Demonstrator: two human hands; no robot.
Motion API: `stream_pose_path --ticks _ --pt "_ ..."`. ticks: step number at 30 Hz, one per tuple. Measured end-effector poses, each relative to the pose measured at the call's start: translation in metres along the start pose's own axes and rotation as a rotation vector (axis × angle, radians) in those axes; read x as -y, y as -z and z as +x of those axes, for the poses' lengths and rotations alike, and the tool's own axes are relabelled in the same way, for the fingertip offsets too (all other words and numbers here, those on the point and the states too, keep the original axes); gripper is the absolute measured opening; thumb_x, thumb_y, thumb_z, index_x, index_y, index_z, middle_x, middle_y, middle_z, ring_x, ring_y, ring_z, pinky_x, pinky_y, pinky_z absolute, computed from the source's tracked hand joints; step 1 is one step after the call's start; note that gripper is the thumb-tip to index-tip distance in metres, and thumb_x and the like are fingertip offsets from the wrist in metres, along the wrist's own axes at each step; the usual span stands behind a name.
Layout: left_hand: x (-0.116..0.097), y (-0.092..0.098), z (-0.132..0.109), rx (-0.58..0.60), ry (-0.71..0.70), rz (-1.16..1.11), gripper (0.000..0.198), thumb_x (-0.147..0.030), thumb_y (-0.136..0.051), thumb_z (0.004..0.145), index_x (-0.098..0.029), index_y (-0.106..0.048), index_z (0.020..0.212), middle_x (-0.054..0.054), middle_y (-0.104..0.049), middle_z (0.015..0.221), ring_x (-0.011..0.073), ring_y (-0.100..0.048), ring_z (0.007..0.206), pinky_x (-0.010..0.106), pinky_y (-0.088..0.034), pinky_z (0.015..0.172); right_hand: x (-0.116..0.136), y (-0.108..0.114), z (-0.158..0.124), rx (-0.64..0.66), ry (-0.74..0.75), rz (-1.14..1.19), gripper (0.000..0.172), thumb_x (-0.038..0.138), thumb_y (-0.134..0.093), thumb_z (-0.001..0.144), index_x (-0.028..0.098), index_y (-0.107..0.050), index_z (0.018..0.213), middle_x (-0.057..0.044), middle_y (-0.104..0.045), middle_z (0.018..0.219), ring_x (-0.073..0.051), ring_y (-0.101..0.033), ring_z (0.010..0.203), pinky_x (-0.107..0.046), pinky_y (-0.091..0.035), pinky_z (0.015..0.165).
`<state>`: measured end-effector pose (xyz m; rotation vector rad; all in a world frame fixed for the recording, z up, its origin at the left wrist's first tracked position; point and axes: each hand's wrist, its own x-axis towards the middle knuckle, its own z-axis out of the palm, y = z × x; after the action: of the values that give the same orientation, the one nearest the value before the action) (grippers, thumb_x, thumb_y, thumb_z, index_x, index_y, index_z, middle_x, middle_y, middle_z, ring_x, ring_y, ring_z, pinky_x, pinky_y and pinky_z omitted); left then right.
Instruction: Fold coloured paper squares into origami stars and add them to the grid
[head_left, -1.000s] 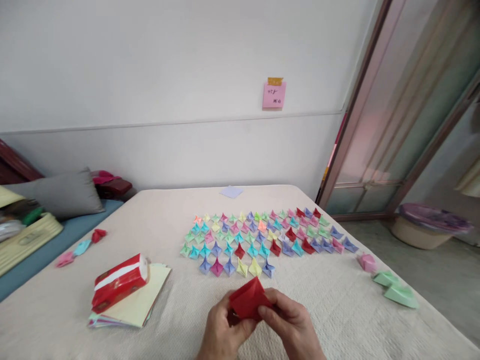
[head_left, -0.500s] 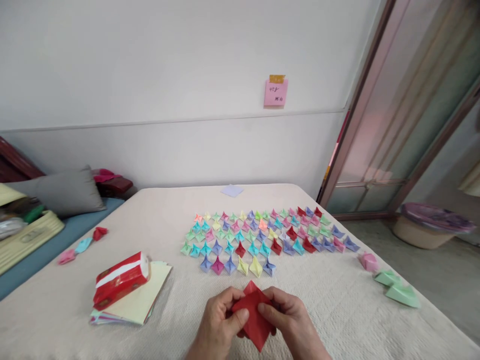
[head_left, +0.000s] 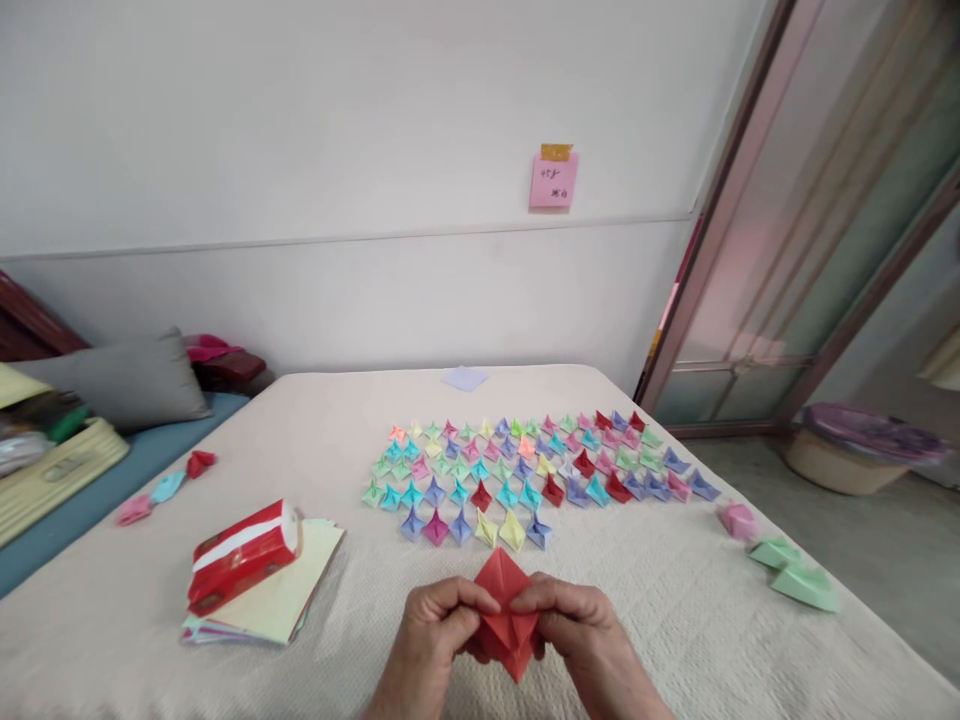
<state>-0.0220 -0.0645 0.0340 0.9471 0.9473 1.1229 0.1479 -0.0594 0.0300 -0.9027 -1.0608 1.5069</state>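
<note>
Red folded paper [head_left: 508,628], one piece: held between the two hands above the cream cover [head_left: 330,425], its upper point rising past the fingertips, its lower point below them. Left hand [head_left: 436,630] pinches its left side between thumb and index finger; right hand [head_left: 581,625] pinches the right side likewise. Index fingertips rest on the near face, close together; remaining fingers partly hidden.

Counts: nearest row of folded paper shapes [head_left: 461,527], six; rows beyond too dense to count surely. Right edge: one pink piece [head_left: 739,521], two green pieces [head_left: 805,587]. Left: one red, one cyan, one pink. One red-and-white packet [head_left: 244,555] on one paper stack [head_left: 307,590].

Pose: forearms enter from below, converging; wrists apart, backs of hands outward.
</note>
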Motion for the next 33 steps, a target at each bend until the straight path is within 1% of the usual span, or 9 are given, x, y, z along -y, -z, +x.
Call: stream_pose_path --ticks 4,6,8,11,16,18,23,28,33 --pt "-0.003 -0.001 0.001 0.042 -0.016 0.026 0.016 -0.018 -0.067 0.070 -0.014 -0.072 0.085 -0.001 -0.064 0.058 0.0099 -0.050 0.052 0.021 -0.039 0.053 0.002 0.000 0.000 0.012 0.015 0.003 0.022 0.007 -0.059 0.063 0.018 -0.078 0.064 0.000 -0.063 0.061 -0.011 -0.052 0.054 -0.024 -0.039 0.052" --pt "-0.005 -0.002 0.001 0.048 -0.013 0.054 0.019 -0.018 -0.071 0.067 -0.014 -0.072 0.085 -0.001 -0.064 0.060 0.0100 -0.050 0.054 0.021 -0.039 0.054 0.003 -0.002 -0.001 0.003 0.011 0.003 0.017 0.009 -0.062 0.063 0.018 -0.077 0.065 0.000 -0.062 0.060 -0.011 -0.051 0.054 -0.024 -0.039 0.052" --pt "-0.007 -0.002 0.001 0.043 -0.023 0.087 0.017 -0.019 -0.072 0.066 -0.013 -0.072 0.082 0.000 -0.064 0.060 0.0100 -0.050 0.053 0.021 -0.039 0.054 0.004 -0.002 -0.002 -0.022 -0.015 0.006 0.014 0.014 -0.067 0.065 0.018 -0.078 0.074 0.000 -0.063 0.060 -0.011 -0.051 0.052 -0.024 -0.039 0.051" --pt "-0.007 -0.002 0.002 0.050 -0.055 0.116 0.017 -0.023 -0.071 0.068 -0.013 -0.073 0.081 -0.001 -0.061 0.058 0.0095 -0.047 0.053 0.020 -0.038 0.053 0.004 -0.002 -0.002 -0.054 -0.069 0.004 0.022 0.022 -0.073 0.067 0.016 -0.075 0.088 0.000 -0.065 0.058 -0.010 -0.049 0.048 -0.022 -0.037 0.047" --pt "-0.007 0.000 0.002 0.041 -0.063 0.121 0.017 -0.025 -0.071 0.069 -0.013 -0.073 0.081 -0.001 -0.061 0.058 0.0098 -0.047 0.054 0.021 -0.037 0.054 0.001 -0.001 0.001 -0.014 -0.116 0.007 0.016 0.027 -0.074 0.070 0.013 -0.072 0.075 -0.001 -0.063 0.049 -0.009 -0.048 0.040 -0.021 -0.032 0.042" --pt "-0.007 -0.001 0.001 0.033 -0.067 0.140 0.015 -0.024 -0.070 0.070 -0.013 -0.073 0.079 0.000 -0.062 0.058 0.0106 -0.049 0.055 0.021 -0.038 0.054 0.000 -0.002 0.002 -0.024 -0.106 0.019 0.014 0.027 -0.073 0.071 0.013 -0.072 0.070 0.000 -0.061 0.047 -0.009 -0.048 0.040 -0.021 -0.033 0.043" --pt "-0.006 -0.001 0.001 -0.043 -0.070 0.161 0.010 -0.022 -0.069 0.069 -0.015 -0.076 0.072 0.000 -0.062 0.054 0.0112 -0.051 0.052 0.021 -0.038 0.051 -0.001 -0.001 0.000 -0.037 -0.057 0.030 0.011 0.017 -0.067 0.068 0.015 -0.077 0.074 0.001 -0.061 0.047 -0.009 -0.050 0.042 -0.021 -0.036 0.045" --pt "-0.005 0.002 0.001 -0.019 -0.155 0.222 0.014 -0.014 -0.063 0.066 -0.018 -0.076 0.063 -0.002 -0.058 0.052 0.0092 -0.047 0.050 0.020 -0.036 0.050 0.002 0.001 -0.003 -0.015 0.002 -0.009 0.024 0.005 -0.055 0.060 0.017 -0.077 0.062 0.001 -0.061 0.053 -0.009 -0.053 0.045 -0.022 -0.038 0.047" --pt "-0.012 0.002 0.000 0.000 -0.185 0.306 0.019 -0.012 -0.059 0.068 -0.019 -0.076 0.064 -0.002 -0.059 0.056 0.0107 -0.051 0.054 0.021 -0.037 0.054 0.004 0.002 -0.002 0.006 0.020 -0.064 0.028 0.005 -0.052 0.061 0.017 -0.078 0.064 0.001 -0.058 0.057 -0.010 -0.054 0.049 -0.023 -0.040 0.051"
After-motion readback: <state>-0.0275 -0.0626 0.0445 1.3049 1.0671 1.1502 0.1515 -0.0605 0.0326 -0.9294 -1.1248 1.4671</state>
